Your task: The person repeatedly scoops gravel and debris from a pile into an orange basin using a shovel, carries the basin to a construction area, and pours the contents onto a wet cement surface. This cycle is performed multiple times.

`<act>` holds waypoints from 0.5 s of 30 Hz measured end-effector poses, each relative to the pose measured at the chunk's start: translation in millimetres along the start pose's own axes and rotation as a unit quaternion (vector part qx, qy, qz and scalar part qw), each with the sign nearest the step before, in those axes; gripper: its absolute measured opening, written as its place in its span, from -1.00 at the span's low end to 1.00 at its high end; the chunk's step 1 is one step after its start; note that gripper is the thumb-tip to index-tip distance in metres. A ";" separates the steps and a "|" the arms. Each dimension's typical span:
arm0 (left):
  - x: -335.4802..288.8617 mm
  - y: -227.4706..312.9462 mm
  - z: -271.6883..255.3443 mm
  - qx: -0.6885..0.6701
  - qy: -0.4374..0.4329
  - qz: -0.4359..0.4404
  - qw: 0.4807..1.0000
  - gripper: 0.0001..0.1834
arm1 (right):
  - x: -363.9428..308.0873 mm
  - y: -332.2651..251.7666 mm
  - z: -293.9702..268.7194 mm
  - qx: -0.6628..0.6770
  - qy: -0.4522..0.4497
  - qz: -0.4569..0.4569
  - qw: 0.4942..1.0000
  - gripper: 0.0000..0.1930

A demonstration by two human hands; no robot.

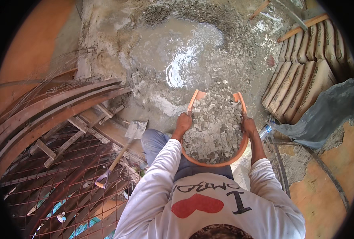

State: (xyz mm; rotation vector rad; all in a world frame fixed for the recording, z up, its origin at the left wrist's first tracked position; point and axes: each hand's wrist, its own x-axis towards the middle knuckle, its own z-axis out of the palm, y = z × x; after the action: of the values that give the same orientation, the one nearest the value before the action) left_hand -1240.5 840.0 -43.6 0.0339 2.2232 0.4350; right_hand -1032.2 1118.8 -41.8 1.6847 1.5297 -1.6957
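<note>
An orange scoop-shaped basin (237, 156) with an open front is heaped with grey crushed stone (215, 131). My left hand (183, 124) is closed round its left rim and my right hand (248, 125) round its right rim. The basin is in front of my body, its open side facing away from me. Stones lie right up to that open lip, over the wet ground. Beyond it spreads a muddy grey puddle (157, 46), with loose gravel (240, 44) along its far and right sides.
Stacked paper sacks (296, 87) stand at the right beside a grey sheet (324, 111). On the left are long boards (57, 107), a rusty steel mesh (77, 191) and a shovel (119, 157). A plastic bottle (265, 131) lies near my right hand.
</note>
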 end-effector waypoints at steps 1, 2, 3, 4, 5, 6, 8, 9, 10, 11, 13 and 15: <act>0.9 1.4 -0.3 0.012 -0.016 -0.004 1.000 -0.26 | 4.0 5.2 2.8 0.027 0.003 0.012 1.000 -0.36; 1.5 2.0 -1.1 0.024 -0.032 -0.008 0.999 -0.29 | 5.7 11.3 3.7 0.026 -0.006 0.020 0.999 -0.34; 3.1 7.4 -1.4 0.039 -0.042 -0.004 0.998 -0.29 | 6.8 17.7 1.0 0.027 -0.012 0.029 0.999 -0.32; 4.7 13.0 -1.1 0.053 -0.051 0.000 0.997 -0.30 | 7.3 24.2 -0.8 0.027 -0.020 0.037 0.999 -0.30; 5.3 17.6 -0.8 0.066 -0.060 0.003 0.996 -0.30 | 7.1 30.9 -0.8 0.034 -0.014 0.039 0.999 -0.31; 2.2 27.6 -2.2 0.072 -0.067 0.008 0.995 -0.29 | 4.2 38.0 -2.5 0.044 -0.006 0.041 0.998 -0.31; -1.3 44.5 -7.5 0.082 -0.076 0.019 0.994 -0.28 | 1.9 46.6 -5.2 0.073 0.005 0.044 0.996 -0.32; 0.1 44.9 -9.0 0.076 -0.078 0.021 0.994 -0.27 | -0.8 42.3 -6.5 0.090 0.003 0.043 0.995 -0.33; 1.5 45.1 -10.8 0.070 -0.080 0.022 0.994 -0.26 | -4.3 38.4 -6.2 0.107 0.002 0.042 0.993 -0.34; 2.7 45.0 -12.6 0.064 -0.082 0.025 0.994 -0.24 | -9.8 35.8 -3.6 0.087 0.035 0.048 0.994 -0.36; 12.9 35.1 -17.7 0.052 -0.076 0.036 0.995 -0.22 | -16.3 18.1 5.2 0.065 0.054 0.032 0.996 -0.37; 23.3 25.2 -28.3 0.040 -0.080 0.038 0.995 -0.18 | -21.9 5.5 15.1 0.059 0.064 0.018 0.996 -0.37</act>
State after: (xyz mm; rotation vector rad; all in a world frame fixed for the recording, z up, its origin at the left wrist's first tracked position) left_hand -1280.0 859.2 -36.6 0.1895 2.0861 0.3708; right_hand -1029.9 1094.8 -29.5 1.9026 1.4693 -1.7214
